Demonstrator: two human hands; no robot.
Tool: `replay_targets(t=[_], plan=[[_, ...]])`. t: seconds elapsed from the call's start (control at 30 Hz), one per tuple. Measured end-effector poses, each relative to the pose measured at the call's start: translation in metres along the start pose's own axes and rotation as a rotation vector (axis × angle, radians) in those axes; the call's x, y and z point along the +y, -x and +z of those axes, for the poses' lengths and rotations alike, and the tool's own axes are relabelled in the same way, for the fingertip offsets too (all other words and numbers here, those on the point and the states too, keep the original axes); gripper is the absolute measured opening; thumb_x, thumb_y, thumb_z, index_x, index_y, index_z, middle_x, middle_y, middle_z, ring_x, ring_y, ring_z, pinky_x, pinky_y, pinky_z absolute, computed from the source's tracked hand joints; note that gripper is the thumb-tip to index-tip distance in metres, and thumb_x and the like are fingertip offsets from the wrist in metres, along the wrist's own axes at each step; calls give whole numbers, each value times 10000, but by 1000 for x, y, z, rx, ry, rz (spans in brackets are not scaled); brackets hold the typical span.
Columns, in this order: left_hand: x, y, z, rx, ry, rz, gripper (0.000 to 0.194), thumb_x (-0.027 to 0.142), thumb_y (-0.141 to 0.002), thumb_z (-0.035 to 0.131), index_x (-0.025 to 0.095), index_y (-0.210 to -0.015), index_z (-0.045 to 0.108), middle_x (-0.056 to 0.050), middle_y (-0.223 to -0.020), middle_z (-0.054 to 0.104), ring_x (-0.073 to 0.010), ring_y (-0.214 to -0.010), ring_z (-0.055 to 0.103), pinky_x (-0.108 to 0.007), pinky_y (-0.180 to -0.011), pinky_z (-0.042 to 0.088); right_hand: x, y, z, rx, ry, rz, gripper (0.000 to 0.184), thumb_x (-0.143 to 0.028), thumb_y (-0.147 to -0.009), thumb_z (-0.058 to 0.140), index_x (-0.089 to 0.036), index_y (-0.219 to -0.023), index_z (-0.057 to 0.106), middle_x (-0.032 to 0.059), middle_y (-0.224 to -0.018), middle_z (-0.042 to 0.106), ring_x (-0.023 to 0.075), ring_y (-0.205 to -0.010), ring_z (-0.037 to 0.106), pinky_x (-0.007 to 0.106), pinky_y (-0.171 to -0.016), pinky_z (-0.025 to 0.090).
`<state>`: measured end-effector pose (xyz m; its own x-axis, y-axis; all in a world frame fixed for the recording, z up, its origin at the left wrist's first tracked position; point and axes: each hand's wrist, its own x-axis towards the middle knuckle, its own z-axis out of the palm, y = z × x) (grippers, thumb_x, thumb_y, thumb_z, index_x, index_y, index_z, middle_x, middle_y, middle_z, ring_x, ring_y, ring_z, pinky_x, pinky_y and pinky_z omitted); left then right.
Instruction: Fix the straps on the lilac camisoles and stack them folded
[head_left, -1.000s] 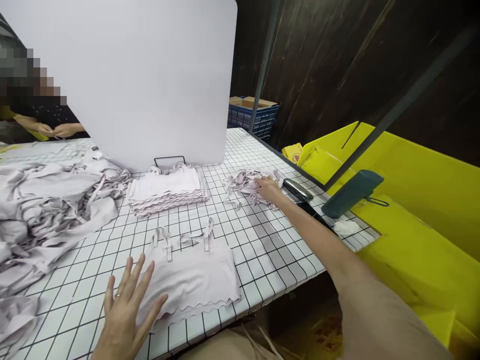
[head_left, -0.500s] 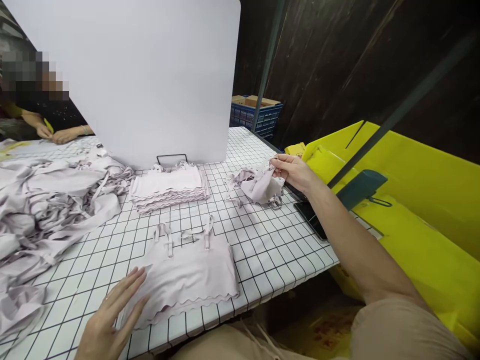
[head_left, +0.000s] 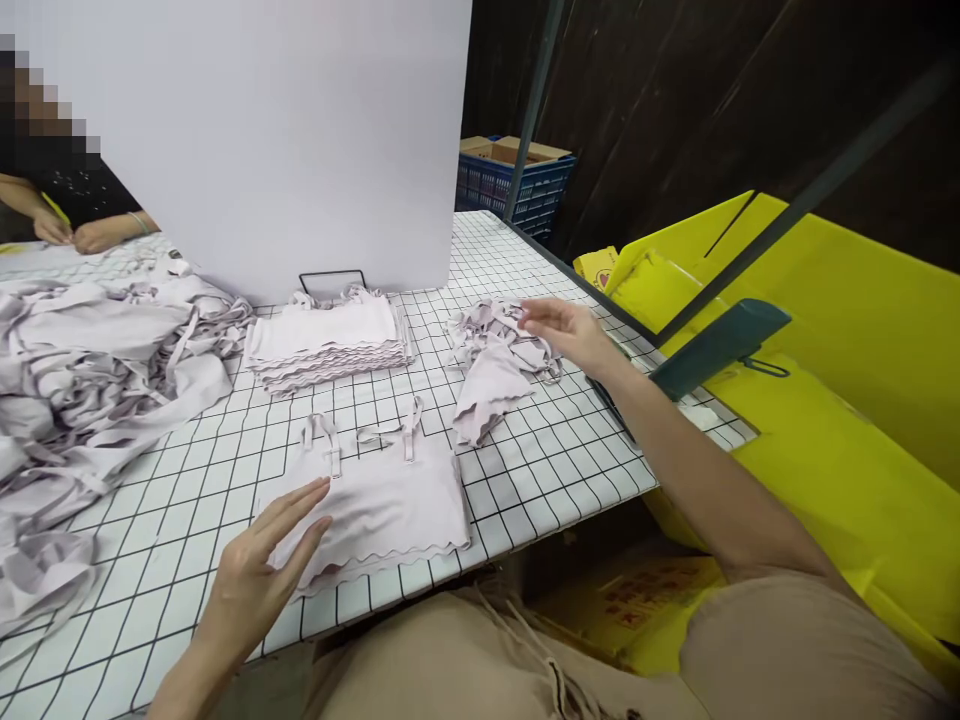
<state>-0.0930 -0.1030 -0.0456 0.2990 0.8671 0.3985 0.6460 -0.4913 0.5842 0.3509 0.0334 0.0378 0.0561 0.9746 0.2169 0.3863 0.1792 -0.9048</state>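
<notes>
Seemingly mid-pick, the right hand (head_left: 568, 335), its grip impossible to tell, is at the pile (head_left: 495, 368) beyond and right of the flat top (head_left: 382, 510), while the left hand (head_left: 259, 560), thumb and fingers apart, is over the flat top's left end, and freeing one piece likely calls for a clean pinch.

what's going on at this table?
A person is handling pale garments on a checked table. Their right hand is at a small loose clump; whether it grips any cloth isn't clear. The left hand is open at the left side of a garment laid flat. A neat stack sits behind that, with a big tangled heap to the left. Across the table, a co-worker's hands are close together.
</notes>
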Motion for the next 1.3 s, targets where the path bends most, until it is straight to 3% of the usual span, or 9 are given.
replay_targets(t=[0.1, 0.23, 0.43, 0.57, 0.7, 0.9, 1.0, 1.1, 1.3], plan=[[-8, 11, -3, -10, 6, -92, 356, 435, -933, 633, 312, -1261, 697, -19, -1261, 732, -266, -1202, 680, -418, -1019, 586, 30, 18, 8, -87, 266, -16, 212, -352, -836, 690, -165, -930, 725, 75, -875, 734, 222, -862, 686, 417, -871, 560], [-12, 13, -6, -15, 19, -223, 343, 465, -930, 626, 319, -1225, 721, -13, -1244, 740, -276, -1205, 677, -469, -1094, 522, 67, 34, 23, -191, 546, -77, 226, -302, -734, 758, -171, -913, 714, 80, -910, 714, 242, -873, 646, 424, -859, 517], [12, -22, 3, -31, 129, -185, 355, 477, -903, 653, 277, -1179, 752, -48, -1180, 765, -280, -1145, 708, -446, -997, 594, 82, 25, 22, -60, 520, -32, 130, -255, -822, 578, -191, -709, 576, 72, -765, 650, 243, -834, 623, 414, -829, 502], [39, -69, 27, -71, 317, -217, 328, 462, -908, 642, 228, -1089, 783, -89, -1124, 779, -273, -1095, 726, -463, -977, 601, 42, 9, 17, -5, 336, -46, 222, -398, -955, 431, -221, -848, 511, 6, -735, 595, 163, -668, 574, 289, -609, 470], [79, -123, 51, -145, 662, -217, 276, 382, -873, 684, 171, -1019, 784, -109, -1061, 787, -247, -1007, 747, -423, -915, 629, -26, -6, 28, 50, 105, -145, 270, -497, -929, 544, -236, -875, 499, -47, -634, 500, 114, -532, 449, 249, -503, 344], [132, -167, 53, -76, 940, -75, 294, 366, -885, 685, 129, -1056, 707, -124, -1087, 760, -234, -1042, 723, -420, -975, 586, -114, -22, 51, 28, 56, -302, 196, -402, -927, 598, -242, -866, 502, -77, -526, 371, 93, -448, 289, 254, -463, 223], [129, -176, 54, -95, 776, 25, 432, 349, -796, 782, 151, -1154, 645, -120, -1171, 720, -241, -1081, 682, -408, -967, 563, -145, -28, 57, -13, -42, -363, 114, -335, -934, 582, -248, -1007, 582, -52, -591, 467, 117, -515, 422, 255, -506, 335], [107, -181, 48, -206, 687, -39, 383, 383, -778, 781, 141, -1054, 673, -94, -983, 737, -222, -886, 693, -355, -771, 578, -163, -37, 53, -59, -96, -443, 166, -286, -916, 556, -201, -989, 679, 8, -773, 622, 141, -690, 556, 286, -638, 468], [63, -189, -28, -32, 794, -151, 466, 603, -781, 738, 143, -841, 686, -1, -699, 637, -105, -589, 556, -199, -502, 421, -156, -65, 28, -339, 96, -436, 377, -397, -687, 824, -187, -995, 768, 60, -929, 714, 214, -880, 629, 386, -840, 534]])
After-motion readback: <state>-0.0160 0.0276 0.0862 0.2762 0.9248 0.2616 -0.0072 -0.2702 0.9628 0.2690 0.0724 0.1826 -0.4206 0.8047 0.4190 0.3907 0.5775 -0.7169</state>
